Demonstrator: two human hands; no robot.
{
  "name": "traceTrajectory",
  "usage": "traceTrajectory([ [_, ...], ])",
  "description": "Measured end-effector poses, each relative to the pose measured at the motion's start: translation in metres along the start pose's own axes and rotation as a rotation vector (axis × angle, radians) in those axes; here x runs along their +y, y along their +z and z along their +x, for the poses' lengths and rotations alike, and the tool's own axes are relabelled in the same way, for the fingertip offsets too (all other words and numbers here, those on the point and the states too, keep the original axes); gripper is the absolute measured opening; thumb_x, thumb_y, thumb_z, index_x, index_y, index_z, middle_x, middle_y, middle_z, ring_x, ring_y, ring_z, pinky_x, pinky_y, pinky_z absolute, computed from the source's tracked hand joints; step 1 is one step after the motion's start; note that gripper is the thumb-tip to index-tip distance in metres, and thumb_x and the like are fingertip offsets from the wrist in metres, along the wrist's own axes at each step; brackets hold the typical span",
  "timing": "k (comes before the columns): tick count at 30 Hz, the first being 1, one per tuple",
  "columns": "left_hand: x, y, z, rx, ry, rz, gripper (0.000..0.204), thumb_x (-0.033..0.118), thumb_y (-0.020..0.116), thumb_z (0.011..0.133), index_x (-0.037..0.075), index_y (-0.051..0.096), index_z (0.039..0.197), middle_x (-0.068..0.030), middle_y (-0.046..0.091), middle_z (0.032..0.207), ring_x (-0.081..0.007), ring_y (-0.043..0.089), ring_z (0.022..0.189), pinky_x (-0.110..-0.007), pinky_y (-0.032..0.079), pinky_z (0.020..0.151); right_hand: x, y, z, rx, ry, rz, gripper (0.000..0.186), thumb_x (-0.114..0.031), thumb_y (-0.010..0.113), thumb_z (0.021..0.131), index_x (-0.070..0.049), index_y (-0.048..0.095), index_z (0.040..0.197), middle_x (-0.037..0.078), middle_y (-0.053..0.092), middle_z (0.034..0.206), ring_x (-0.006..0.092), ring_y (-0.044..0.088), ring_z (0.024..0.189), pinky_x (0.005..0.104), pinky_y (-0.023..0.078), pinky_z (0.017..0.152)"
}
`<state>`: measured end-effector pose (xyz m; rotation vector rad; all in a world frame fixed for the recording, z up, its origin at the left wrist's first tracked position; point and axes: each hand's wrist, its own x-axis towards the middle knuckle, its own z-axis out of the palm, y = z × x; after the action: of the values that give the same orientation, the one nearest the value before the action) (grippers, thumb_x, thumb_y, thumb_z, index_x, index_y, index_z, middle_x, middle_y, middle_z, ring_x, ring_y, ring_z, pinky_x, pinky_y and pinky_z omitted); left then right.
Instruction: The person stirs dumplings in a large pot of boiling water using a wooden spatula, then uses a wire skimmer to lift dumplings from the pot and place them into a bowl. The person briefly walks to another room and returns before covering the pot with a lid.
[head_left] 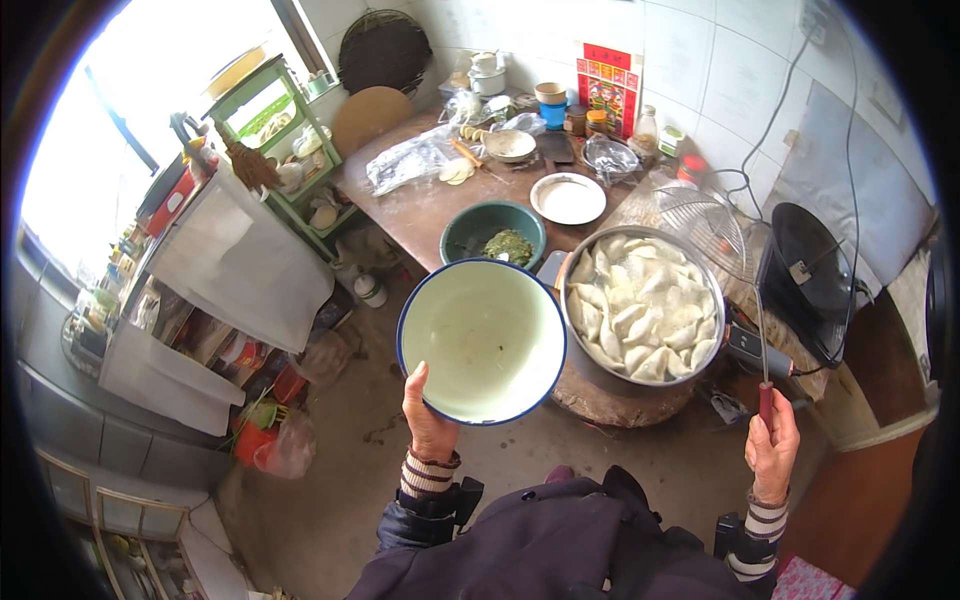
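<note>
A brown surface (400,205) is stretching back to the tiled wall, carrying a plastic bag (410,160), a rolling pin (465,154), a dish (510,146), a blue cup (552,113) and a white plate (568,199). A red poster (608,90) is standing against the wall behind some jars. A green shelf (325,150) is rising at the left, near the window, and a black wok (815,270) is leaning at the right, with a cable (853,180) hanging before it. The bowl (482,345) is covering the near edge of the teal basin (455,225), and the skimmer (708,232) is overlapping the pot's right edge; whether they are touching is hard to tell.

The left hand (431,420) is reaching forward from the lower edge, its thumb pressing on the bowl's near rim; the other fingers are mostly hiding underneath. The right hand (772,450) is standing well apart at the right, its fingers curling around the skimmer's red handle, which is pointing upward.

The bowl is tilting toward the person, in front of the surface and left of the pot, showing a pale inside with a dark speck. The basin is holding a chopped green filling (508,246). The pot (595,365) is resting on a round wooden block (630,405) and holding a heaped layer of pale dumplings (645,310).
</note>
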<state>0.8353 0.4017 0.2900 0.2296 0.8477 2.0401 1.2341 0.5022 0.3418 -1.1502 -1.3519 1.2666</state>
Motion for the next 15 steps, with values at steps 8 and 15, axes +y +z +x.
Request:
traceTrajectory([
  [8,0.003,-0.011,-0.005,0.002,0.045,-0.019,0.054,0.032,0.054,0.087,-0.001,0.046,0.129,-0.0117,0.056,0.124,-0.0253,0.054,0.112,-0.037,0.043,0.095,0.012,0.015,0.009,-0.097,0.041,-0.193,0.022,-0.007,0.052,0.088,-0.003,0.047,0.109,-0.003,0.044,0.073,0.0012,0.035,0.049,0.0181,0.029,0.042],
  [15,0.014,-0.004,-0.011,0.036,0.004,-0.054,0.051,0.032,0.052,0.088,0.0,0.047,0.127,-0.0118,0.055,0.124,-0.0254,0.054,0.112,-0.036,0.043,0.095,0.009,0.016,0.022,-0.173,0.03,-0.098,0.025,-0.011,0.054,0.087,-0.002,0.047,0.109,-0.002,0.044,0.074,0.0017,0.035,0.048,0.0189,0.028,0.041],
])
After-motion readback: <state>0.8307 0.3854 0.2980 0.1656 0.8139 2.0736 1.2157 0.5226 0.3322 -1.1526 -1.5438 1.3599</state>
